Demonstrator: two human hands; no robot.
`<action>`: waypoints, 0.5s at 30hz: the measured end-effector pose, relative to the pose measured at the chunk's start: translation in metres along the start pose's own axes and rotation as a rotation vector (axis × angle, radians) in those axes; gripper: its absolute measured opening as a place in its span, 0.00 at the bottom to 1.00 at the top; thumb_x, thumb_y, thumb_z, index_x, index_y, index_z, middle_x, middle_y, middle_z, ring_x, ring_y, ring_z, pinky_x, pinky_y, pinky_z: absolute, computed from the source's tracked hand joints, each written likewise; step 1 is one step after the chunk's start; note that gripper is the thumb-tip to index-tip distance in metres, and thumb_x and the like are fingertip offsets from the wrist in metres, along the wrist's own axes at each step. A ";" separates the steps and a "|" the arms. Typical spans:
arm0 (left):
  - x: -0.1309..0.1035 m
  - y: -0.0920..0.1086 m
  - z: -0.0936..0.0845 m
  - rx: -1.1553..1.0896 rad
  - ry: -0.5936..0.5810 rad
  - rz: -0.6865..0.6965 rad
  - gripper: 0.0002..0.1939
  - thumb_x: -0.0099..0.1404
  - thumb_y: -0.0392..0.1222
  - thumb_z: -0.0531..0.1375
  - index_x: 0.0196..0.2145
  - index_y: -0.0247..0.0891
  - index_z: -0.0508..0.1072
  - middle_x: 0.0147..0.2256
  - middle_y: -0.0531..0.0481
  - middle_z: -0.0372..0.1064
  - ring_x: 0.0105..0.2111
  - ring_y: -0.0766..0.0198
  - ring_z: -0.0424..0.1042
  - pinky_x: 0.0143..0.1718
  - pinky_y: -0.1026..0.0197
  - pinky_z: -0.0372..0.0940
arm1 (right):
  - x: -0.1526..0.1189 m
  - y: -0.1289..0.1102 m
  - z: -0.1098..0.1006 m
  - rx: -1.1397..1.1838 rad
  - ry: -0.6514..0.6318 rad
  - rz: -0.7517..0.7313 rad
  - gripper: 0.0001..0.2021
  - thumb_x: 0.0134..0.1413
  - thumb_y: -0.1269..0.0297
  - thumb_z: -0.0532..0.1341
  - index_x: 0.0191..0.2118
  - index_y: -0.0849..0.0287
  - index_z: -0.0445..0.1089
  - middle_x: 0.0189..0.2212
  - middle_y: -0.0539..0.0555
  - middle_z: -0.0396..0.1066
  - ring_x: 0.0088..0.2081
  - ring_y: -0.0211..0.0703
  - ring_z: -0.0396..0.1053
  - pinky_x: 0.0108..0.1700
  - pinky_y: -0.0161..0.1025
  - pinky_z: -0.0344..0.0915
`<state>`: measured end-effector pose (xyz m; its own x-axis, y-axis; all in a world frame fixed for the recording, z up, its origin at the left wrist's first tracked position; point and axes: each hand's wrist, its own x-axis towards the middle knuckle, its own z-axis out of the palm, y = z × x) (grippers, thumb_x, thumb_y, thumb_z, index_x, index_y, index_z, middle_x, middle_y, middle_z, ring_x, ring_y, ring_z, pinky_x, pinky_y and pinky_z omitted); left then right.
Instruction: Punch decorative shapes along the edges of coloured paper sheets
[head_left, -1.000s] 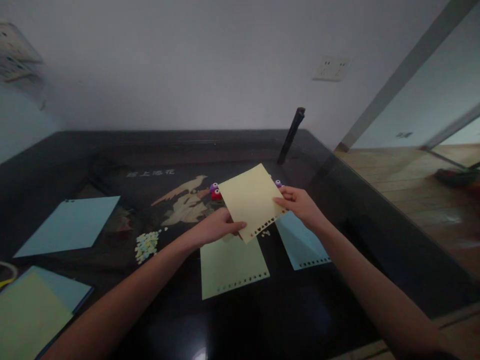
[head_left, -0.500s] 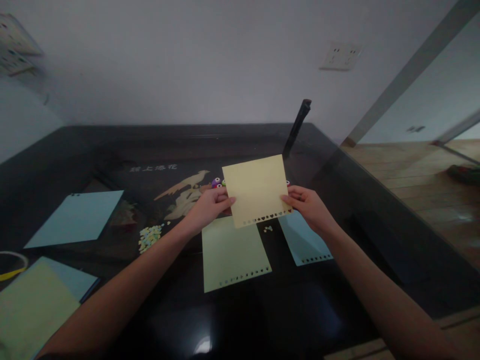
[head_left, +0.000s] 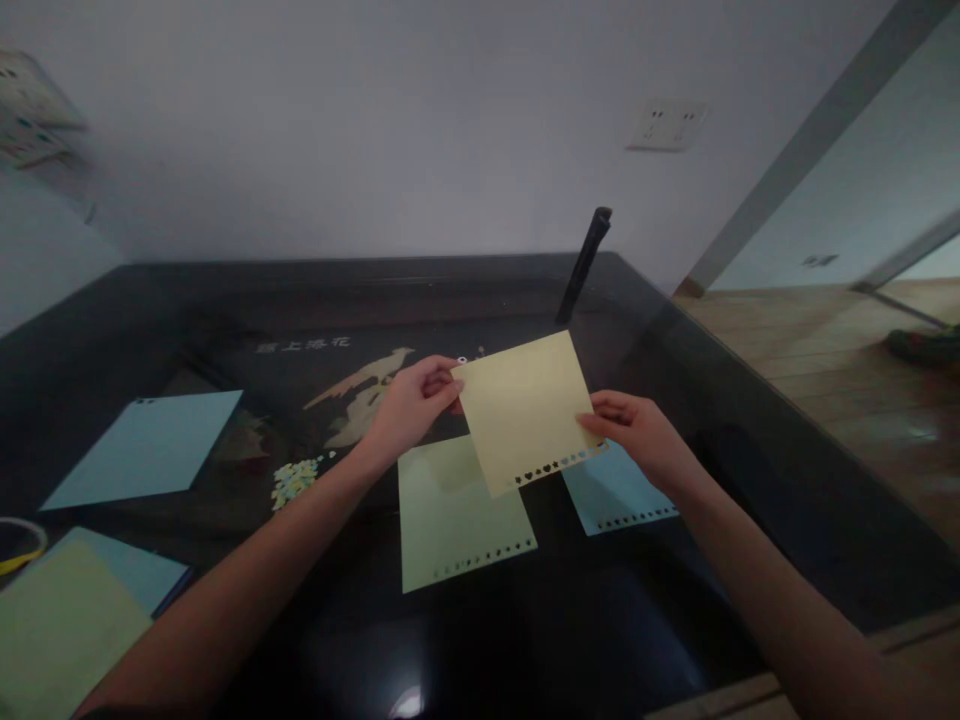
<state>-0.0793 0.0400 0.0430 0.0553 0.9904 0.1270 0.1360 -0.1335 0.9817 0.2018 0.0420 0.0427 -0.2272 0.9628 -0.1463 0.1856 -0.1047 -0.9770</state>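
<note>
A yellow paper sheet point(head_left: 529, 405) with a row of small punched shapes along its near edge is held up, tilted, between my two hands. My left hand point(head_left: 416, 400) pinches its left edge and my right hand point(head_left: 634, 430) pinches its right edge. Beneath it on the dark table lie a pale green sheet point(head_left: 457, 530) and a blue sheet point(head_left: 619, 485), both with punched shapes along the near edge. The yellow sheet covers part of each. Some small objects behind the held sheet are mostly hidden.
A heap of paper bits point(head_left: 294, 482) lies left of centre. Farther left are a blue sheet point(head_left: 150, 445) and stacked green and blue sheets point(head_left: 67, 620). A black upright object point(head_left: 583, 268) stands at the back of the dark table point(head_left: 315, 640).
Both hands have shifted the yellow sheet slightly right and nearer, and it is tilted more, its right side higher. The view has moved a little.
</note>
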 end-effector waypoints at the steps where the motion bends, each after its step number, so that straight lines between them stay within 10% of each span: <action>1: 0.001 0.003 0.004 0.015 -0.023 -0.001 0.05 0.59 0.35 0.58 0.35 0.36 0.69 0.25 0.53 0.70 0.23 0.69 0.70 0.28 0.66 0.67 | -0.003 0.002 -0.005 -0.003 0.024 0.007 0.13 0.41 0.58 0.69 0.34 0.57 0.73 0.29 0.51 0.77 0.30 0.40 0.73 0.34 0.38 0.67; 15: 0.042 0.009 0.089 0.434 -0.300 0.216 0.06 0.59 0.35 0.58 0.35 0.34 0.74 0.29 0.49 0.75 0.30 0.64 0.72 0.32 0.63 0.65 | -0.056 0.023 -0.089 -0.057 0.280 0.142 0.28 0.41 0.56 0.70 0.51 0.54 0.68 0.28 0.49 0.75 0.26 0.40 0.70 0.27 0.36 0.64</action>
<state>0.0125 0.0774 0.0448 0.3966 0.8937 0.2098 0.4814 -0.3971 0.7814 0.3038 0.0081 0.0424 0.0756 0.9714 -0.2250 0.2515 -0.2369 -0.9384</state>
